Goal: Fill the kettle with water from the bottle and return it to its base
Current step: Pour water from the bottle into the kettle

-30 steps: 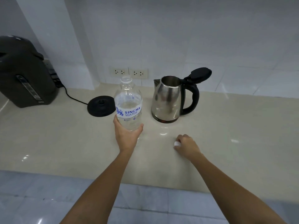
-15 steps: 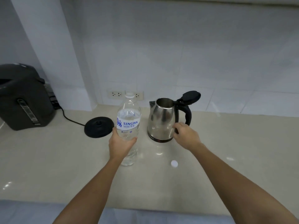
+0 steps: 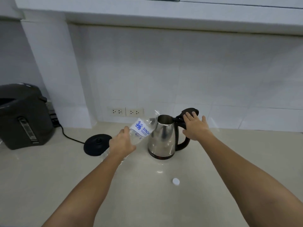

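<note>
A steel kettle (image 3: 161, 140) with a black handle stands on the beige counter (image 3: 49, 177), its black lid (image 3: 190, 111) flipped open behind. My left hand (image 3: 122, 143) grips a clear water bottle (image 3: 141, 130) with a blue-lettered label, tilted so that its open neck points toward the kettle's spout side. My right hand (image 3: 195, 126) rests with spread fingers on the top of the handle and the lid hinge. The round black base (image 3: 97, 144) lies to the left of the kettle, apart from it. The white bottle cap (image 3: 176, 181) lies on the counter in front of the kettle.
A dark grey water dispenser (image 3: 23, 115) stands at the far left, and a black cord (image 3: 70, 136) runs along the counter to the base. Two wall sockets (image 3: 125, 111) sit behind the bottle. White tiled wall rises behind; an overhanging shelf runs above.
My left hand has lifted and tilted the bottle toward the kettle. My right hand let the cap lie on the counter and moved up onto the kettle's handle top.
</note>
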`<state>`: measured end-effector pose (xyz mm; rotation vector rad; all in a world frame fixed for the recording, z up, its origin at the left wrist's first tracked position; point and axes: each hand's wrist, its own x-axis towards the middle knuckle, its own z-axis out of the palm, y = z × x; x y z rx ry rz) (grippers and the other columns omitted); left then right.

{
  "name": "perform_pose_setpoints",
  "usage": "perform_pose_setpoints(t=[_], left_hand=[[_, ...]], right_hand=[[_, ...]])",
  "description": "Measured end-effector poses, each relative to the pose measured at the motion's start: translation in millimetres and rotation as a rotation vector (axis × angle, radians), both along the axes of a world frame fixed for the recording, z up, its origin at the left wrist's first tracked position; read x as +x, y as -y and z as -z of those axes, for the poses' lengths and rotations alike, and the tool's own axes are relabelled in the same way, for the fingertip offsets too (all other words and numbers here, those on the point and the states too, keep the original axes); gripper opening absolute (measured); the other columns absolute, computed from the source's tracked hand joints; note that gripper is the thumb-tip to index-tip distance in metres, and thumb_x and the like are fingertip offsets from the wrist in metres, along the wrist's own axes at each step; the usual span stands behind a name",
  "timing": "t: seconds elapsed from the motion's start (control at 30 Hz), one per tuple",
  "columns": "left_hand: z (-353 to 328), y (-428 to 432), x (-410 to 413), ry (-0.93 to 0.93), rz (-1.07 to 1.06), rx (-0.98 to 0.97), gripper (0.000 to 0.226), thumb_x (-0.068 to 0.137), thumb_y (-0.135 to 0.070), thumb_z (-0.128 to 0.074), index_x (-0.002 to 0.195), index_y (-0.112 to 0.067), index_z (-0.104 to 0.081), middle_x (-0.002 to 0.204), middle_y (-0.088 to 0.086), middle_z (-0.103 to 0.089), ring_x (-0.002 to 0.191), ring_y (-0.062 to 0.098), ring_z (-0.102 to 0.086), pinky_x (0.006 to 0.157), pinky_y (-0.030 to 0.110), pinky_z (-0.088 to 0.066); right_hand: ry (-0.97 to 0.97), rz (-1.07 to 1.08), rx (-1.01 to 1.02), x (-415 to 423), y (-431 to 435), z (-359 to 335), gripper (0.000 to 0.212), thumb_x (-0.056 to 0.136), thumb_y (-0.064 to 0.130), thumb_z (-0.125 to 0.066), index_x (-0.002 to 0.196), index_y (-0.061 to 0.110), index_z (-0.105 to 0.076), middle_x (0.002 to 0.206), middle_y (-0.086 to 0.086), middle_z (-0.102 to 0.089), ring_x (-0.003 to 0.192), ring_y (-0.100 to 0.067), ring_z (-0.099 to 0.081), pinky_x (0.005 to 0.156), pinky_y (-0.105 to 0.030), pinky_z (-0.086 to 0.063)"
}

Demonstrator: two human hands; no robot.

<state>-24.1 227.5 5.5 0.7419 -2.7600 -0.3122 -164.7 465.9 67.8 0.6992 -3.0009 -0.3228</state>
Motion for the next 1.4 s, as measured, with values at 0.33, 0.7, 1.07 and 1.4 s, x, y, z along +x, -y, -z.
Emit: perform_pose_setpoints(t=[0.33,0.7,1.07,1.4], left_hand=[[-25,9,-27,0.159,0.010,-0.190,0.063,0.073,-0.031,-0.073,0.122,-0.013,-0.038,0.112,0.005,-0.057,0.097,0.029,-0.065,0.077,0.036,-0.054],[-42,14,-39,0.272,0.021,-0.372,0.065,0.074,-0.027,-0.072,0.127,-0.013,-0.037,0.112,0.004,-0.057,0.097,0.029,-0.064,0.082,0.047,-0.056],[-53,12,-42,0.308,0.024,-0.421,0.064,0.073,-0.028,-0.073,0.125,-0.013,-0.038,0.111,0.004,-0.057,0.097,0.028,-0.064,0.083,0.046,-0.056],[-57,9,-38,0.341,0.041,-0.479,0.065,0.076,-0.029,-0.072,0.128,-0.012,-0.037,0.116,0.004,-0.058,0.100,0.026,-0.064,0.076,0.036,-0.054]], right_hand=[[0.064,0.021,-0.020,-2,1,-2,0.072,0.096,0.030,-0.041,0.155,0.013,-0.003,0.164,0.000,0.003,0.151,-0.024,0.007,0.118,-0.054,-0.009],[0.110,0.020,-0.044,-2,0,-4,0.074,0.097,0.029,-0.043,0.155,0.012,-0.001,0.164,0.000,0.005,0.151,-0.024,0.008,0.118,-0.054,-0.009],[0.117,0.005,-0.054,-4,-2,-4,0.074,0.097,0.030,-0.044,0.155,0.012,-0.001,0.164,0.000,0.006,0.151,-0.024,0.008,0.118,-0.054,-0.011],[0.113,-0.003,-0.070,-6,-3,0,0.075,0.096,0.029,-0.045,0.155,0.012,-0.002,0.164,0.000,0.005,0.151,-0.025,0.008,0.118,-0.055,-0.012]])
